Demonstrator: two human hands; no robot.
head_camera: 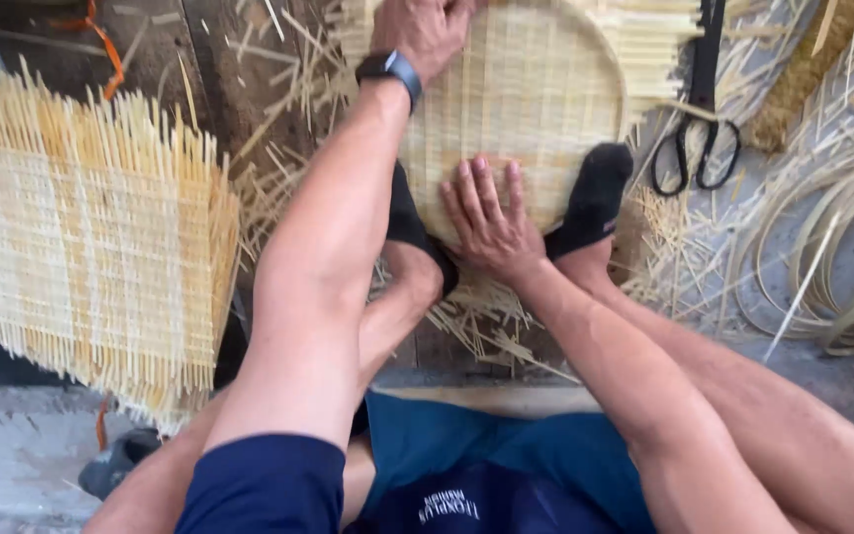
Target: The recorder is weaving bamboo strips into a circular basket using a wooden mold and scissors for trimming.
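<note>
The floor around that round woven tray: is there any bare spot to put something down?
Barest is the grey concrete at lower left, below the square woven mat. Some dark floor shows between mat and round tray, under stray splints. Right of the tray, scissors and coiled strips crowd it. Both hands press the tray.

one head view, looking steeply down, close over the floor (21, 455).

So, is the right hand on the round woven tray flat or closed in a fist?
Flat. The right hand lies palm down on the round woven tray, fingers stretched out, gripping nothing.
</note>
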